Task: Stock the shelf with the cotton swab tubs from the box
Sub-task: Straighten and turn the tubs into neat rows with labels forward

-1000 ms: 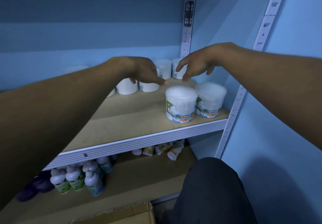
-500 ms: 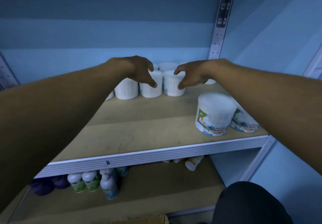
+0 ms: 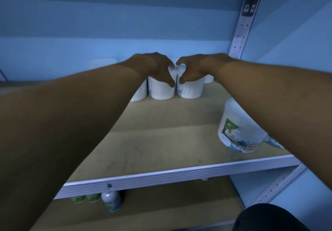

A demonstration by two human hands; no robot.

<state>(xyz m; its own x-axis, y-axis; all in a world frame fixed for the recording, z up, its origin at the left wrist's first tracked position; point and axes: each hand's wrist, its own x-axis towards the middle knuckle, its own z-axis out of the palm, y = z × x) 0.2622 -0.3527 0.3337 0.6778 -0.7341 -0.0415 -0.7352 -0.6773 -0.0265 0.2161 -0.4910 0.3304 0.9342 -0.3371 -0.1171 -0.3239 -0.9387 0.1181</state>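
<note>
Both hands on tubs at the back of the shelf (image 3: 161,140)

The left hand (image 3: 154,67) grips one cotton swab tub (image 3: 160,91); the right hand (image 3: 195,69) grips its neighbour (image 3: 191,90). Another tub (image 3: 239,130) stands near the front.

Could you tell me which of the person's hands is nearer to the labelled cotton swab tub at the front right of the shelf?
The right. The right hand rests on a tub in the back row, behind the labelled tub; the left hand is further left, on the neighbouring tub.
</note>
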